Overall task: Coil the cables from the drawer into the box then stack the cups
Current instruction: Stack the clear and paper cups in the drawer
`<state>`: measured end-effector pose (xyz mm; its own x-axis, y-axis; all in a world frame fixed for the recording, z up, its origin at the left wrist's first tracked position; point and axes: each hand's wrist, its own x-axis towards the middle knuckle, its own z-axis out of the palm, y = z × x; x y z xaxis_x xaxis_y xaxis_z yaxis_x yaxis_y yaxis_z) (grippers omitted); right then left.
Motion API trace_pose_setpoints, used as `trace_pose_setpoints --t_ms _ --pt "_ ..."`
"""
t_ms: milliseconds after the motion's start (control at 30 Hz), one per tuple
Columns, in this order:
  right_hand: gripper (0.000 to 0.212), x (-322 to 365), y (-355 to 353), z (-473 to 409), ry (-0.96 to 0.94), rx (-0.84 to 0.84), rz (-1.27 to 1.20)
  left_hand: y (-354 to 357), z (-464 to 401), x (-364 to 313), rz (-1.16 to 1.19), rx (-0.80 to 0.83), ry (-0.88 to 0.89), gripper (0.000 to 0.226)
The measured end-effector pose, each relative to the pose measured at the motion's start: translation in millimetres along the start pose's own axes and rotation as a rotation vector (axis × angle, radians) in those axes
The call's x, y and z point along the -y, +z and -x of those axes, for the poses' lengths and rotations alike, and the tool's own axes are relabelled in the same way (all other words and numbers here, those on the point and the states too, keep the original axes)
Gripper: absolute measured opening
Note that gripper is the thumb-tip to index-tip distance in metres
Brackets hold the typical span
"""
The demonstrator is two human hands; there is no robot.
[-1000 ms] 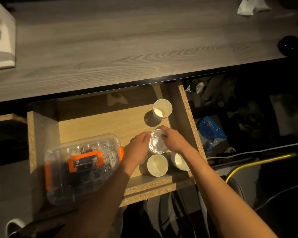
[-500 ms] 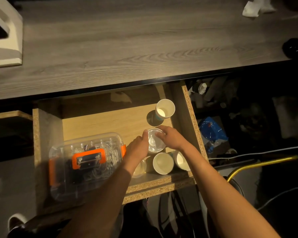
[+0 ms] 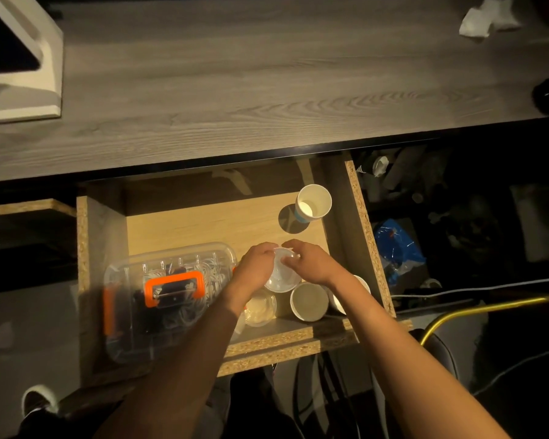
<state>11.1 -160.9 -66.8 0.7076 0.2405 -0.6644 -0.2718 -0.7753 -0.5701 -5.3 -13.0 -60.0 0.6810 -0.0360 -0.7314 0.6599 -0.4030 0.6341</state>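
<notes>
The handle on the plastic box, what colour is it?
Orange. The handle on the clear plastic box shows plainly in the head view.

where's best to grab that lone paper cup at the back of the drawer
Take the paper cup by its side wall just under the rim, coming from above and the left. It stands upright, mouth up, and the drawer wall crowds its right.

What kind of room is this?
Probably a home office or workroom: a wooden desk with an open drawer, cables trailing on the floor, and a white stand on top.
</notes>
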Motion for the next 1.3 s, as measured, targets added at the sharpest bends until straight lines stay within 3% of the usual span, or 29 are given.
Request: trace_pose_setpoints --t_ms 233,300,433,500,567,667,867,1067,1200,1300 --pt "0.05 -4.4 -14.7 8.8 0.011 -0.008 -0.085 -2.2 5.5 -3.4 -0.026 -0.026 0.084 0.033" --pt "0.041 -7.0 -21.7 10.6 0.015 -0.16 -0.169 -1.7 4.1 -2.2 -0.075 -0.006 0.084 0.034" --pt "0.031 -13.9 -37.8 -6.4 0.212 -0.652 -0.361 -1.8 1.4 -0.9 -0.178 -0.012 0.097 0.038" --pt "0.04 -9.7 -46.3 -22.0 0.3 -0.641 -0.476 -0.9 -1.1 -0.3 -0.217 -0.026 0.097 0.039" --pt "0.059 -4.9 -50.3 -38.2 0.363 -0.524 -0.694 0.4 -3.1 -0.2 -0.219 -0.039 0.092 0.038" --pt "0.051 2.1 -52.5 -50.9 0.391 -0.439 -0.848 2.2 -5.7 -1.6 -0.189 -0.046 0.105 0.036" --pt "0.044 -1.8 -55.9 -40.2 0.396 -0.429 -0.601 1.2 -9.9 1.3 -0.186 -0.027 0.122 0.034" --pt "0.038 -15.4 -60.5 1.9 0.296 -0.34 -0.001 1.2 1.7 -17.5 -0.078 -0.143 0.186 0.038" --pt "0.034 -27.7 -52.4 19.1 0.245 -0.296 0.182 15.3 8.8 -37.3 0.013 -0.021 0.226 0.041" --pt "0.032 -35.0 -47.5 23.0 0.21 -0.274 0.222 26.4 8.1 -44.6 -0.133 0.069 0.203 0.048"
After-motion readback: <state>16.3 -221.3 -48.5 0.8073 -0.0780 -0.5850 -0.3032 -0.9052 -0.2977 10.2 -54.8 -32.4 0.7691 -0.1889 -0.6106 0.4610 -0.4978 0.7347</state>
